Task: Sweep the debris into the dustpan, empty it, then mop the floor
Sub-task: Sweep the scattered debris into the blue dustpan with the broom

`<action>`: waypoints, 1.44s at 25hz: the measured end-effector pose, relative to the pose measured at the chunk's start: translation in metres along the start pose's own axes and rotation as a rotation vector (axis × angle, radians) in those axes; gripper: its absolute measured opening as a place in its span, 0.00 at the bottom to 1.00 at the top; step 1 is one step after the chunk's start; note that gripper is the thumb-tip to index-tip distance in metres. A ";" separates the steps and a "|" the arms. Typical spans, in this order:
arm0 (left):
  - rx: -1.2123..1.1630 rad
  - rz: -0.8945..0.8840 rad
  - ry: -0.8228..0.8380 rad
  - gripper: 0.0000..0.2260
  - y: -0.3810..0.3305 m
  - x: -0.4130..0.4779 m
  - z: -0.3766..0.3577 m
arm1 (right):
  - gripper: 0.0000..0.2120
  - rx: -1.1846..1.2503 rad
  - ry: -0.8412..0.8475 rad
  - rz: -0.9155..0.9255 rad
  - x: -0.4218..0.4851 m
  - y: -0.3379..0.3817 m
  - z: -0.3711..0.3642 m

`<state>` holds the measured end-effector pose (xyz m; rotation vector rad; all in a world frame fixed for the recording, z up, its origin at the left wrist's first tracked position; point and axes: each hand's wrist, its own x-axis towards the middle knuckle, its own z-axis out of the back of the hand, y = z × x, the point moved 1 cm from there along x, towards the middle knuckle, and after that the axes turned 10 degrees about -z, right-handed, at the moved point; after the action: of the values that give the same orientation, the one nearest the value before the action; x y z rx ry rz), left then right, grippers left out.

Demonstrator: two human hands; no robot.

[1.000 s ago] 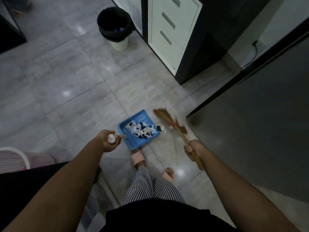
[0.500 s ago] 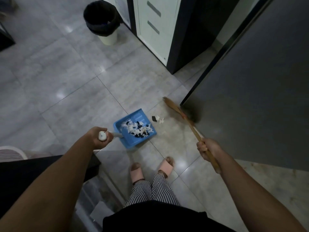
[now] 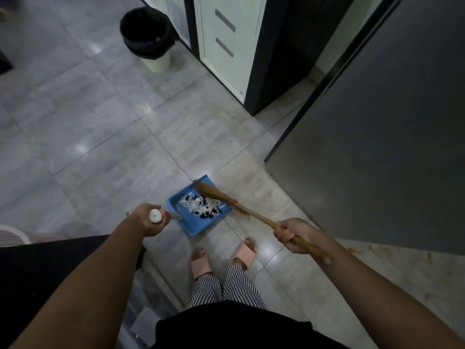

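Head view, looking down: blue dustpan (image 3: 195, 224) flat on the grey tile floor (image 3: 100, 137), just ahead of the person's pink slippers (image 3: 247, 253). White and dark debris (image 3: 201, 206) heaped inside the dustpan. Broom (image 3: 254, 216) bristles lie over the dustpan's far corner, touching the debris; wooden shaft slants from there toward the near right. Right hand (image 3: 294, 235) to the right of the dustpan, a little nearer the person, fingers wrapped tight round the shaft. Left hand (image 3: 148, 219) just left of the dustpan, fist clamped on the white-capped top of the dustpan's upright handle. Black-lined bin (image 3: 148, 36) stands well beyond the dustpan, to the far left. White drawer cabinet (image 3: 226, 44) with dark side beyond the dustpan, straight ahead. Dark grey panel (image 3: 377, 134) to the right of the dustpan; orange specks on the floor at its near edge
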<state>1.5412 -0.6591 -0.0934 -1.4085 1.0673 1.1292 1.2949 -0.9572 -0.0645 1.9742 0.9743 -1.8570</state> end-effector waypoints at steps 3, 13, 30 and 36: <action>-0.038 0.025 0.033 0.17 0.007 0.002 0.017 | 0.17 -0.041 -0.078 0.032 -0.019 0.011 0.016; -0.123 0.059 0.007 0.17 0.007 0.000 0.072 | 0.16 0.104 -0.119 0.101 0.012 0.025 0.024; -0.131 0.029 0.054 0.15 0.005 -0.052 0.035 | 0.17 0.191 0.068 0.108 -0.067 -0.014 0.031; -0.097 -0.072 0.116 0.11 -0.006 -0.095 -0.012 | 0.18 0.446 0.258 0.287 -0.101 -0.020 0.002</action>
<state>1.5316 -0.6653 0.0014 -1.5925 1.0461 1.0703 1.2849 -0.9727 0.0366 2.5006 0.3123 -1.7966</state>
